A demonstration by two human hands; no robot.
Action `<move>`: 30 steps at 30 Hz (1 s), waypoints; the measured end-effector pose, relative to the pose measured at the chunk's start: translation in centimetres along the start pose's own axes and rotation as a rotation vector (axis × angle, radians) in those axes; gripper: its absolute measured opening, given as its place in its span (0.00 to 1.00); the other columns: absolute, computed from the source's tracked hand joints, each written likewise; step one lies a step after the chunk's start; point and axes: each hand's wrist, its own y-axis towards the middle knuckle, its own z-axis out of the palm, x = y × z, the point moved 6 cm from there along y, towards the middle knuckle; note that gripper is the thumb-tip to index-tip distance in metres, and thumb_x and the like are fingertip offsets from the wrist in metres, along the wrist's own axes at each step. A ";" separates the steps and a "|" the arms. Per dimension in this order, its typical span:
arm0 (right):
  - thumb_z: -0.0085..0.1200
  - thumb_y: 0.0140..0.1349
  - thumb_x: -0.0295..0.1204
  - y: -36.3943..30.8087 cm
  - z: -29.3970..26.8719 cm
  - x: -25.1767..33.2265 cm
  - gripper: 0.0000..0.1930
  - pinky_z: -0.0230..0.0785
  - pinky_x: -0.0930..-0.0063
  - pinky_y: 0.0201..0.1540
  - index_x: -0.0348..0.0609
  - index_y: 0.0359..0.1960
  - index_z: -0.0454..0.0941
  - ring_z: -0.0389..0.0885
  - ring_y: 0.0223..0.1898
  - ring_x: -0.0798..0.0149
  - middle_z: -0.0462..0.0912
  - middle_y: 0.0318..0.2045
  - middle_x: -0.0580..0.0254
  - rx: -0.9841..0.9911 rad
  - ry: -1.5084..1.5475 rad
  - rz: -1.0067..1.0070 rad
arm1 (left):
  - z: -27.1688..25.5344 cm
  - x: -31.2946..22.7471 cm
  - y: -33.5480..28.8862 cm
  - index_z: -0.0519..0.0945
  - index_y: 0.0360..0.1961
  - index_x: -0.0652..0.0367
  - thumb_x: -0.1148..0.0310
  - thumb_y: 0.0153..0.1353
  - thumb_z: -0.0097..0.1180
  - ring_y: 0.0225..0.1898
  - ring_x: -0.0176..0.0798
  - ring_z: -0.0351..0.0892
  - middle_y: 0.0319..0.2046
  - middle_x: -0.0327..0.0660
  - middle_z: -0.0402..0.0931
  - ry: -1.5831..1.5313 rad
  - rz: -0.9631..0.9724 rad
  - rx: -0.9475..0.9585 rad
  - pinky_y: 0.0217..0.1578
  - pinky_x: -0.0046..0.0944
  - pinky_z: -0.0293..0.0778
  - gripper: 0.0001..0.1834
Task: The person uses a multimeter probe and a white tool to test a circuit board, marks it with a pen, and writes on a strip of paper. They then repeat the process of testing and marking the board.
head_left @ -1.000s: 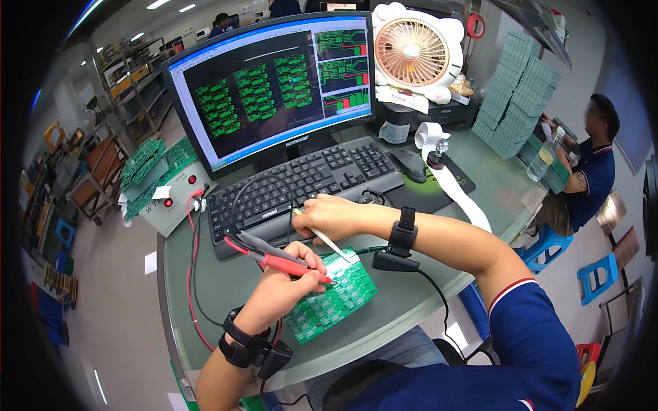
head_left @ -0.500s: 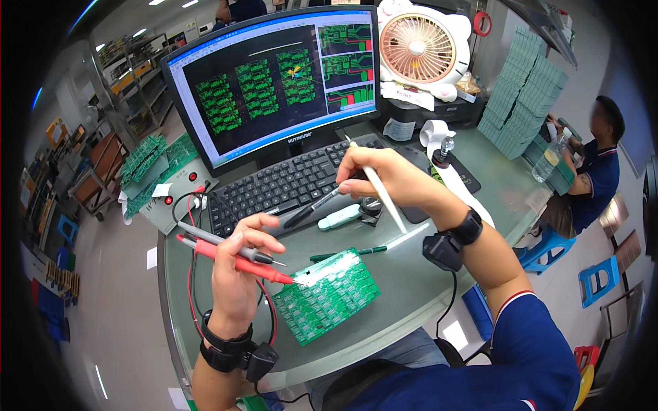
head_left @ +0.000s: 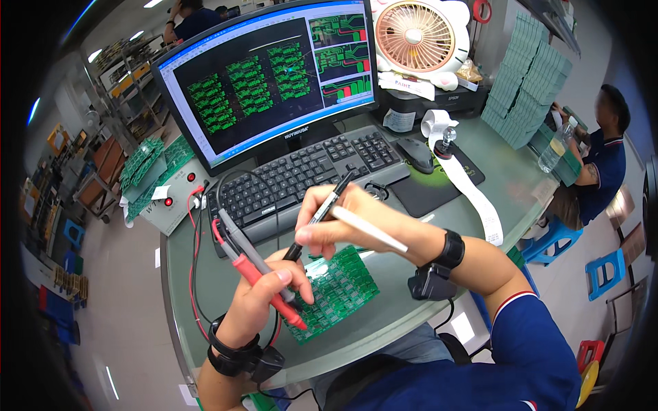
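My left hand [head_left: 264, 301] is closed round two test probes, a red probe [head_left: 247, 268] and a grey probe [head_left: 241, 241], both slanting down over a green printed circuit board [head_left: 351, 291] on the table. Whether their tips touch the board cannot be told. In my right hand [head_left: 353, 212] a black marker pen [head_left: 330, 201] is pinched, its lower end close to my left fingers. A white, slim stick-like tool [head_left: 370, 229] also lies across that hand, pointing back toward the wrist. The two hands are nearly touching above the board's far left corner.
Behind the hands are a keyboard [head_left: 295, 181] and a monitor [head_left: 257, 89] showing board layouts. A mouse [head_left: 415, 156], a paper strip [head_left: 473, 198] and a stack of boards [head_left: 524, 75] lie rightward. Probe leads run to a control box [head_left: 168, 212]. A person [head_left: 603, 157] sits at right.
My right hand has come down and left, bringing the marker pen to my left fingers. My left fingers have curled in, and the probes have tilted more steeply downward.
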 end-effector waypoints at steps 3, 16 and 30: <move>0.63 0.58 0.36 -0.3 0.9 -0.3 0.14 0.70 0.83 0.25 0.40 0.28 0.73 0.78 0.24 0.75 0.78 0.22 0.65 0.028 0.054 -0.009 | 0.2 0.3 -0.6 0.78 0.22 0.65 0.59 0.61 0.38 0.32 0.36 0.68 0.24 0.42 0.72 -0.041 0.021 0.067 0.38 0.35 0.63 0.23; 0.61 0.60 0.34 -2.7 1.4 -0.4 0.11 0.69 0.83 0.23 0.41 0.29 0.74 0.78 0.24 0.76 0.78 0.22 0.65 0.017 0.121 -0.100 | 2.1 0.3 -3.1 0.73 0.16 0.62 0.58 0.62 0.39 0.27 0.40 0.66 0.18 0.43 0.69 -0.463 -0.159 0.127 0.37 0.41 0.65 0.23; 0.56 0.63 0.32 -4.9 -1.9 -5.2 0.12 0.79 0.76 0.34 0.39 0.28 0.68 0.71 0.21 0.80 0.70 0.19 0.70 -0.059 0.129 0.081 | -2.9 7.1 -9.8 0.72 0.50 0.70 0.73 0.62 0.45 0.23 0.31 0.66 0.28 0.37 0.66 -0.505 -0.606 -0.432 0.29 0.37 0.71 0.16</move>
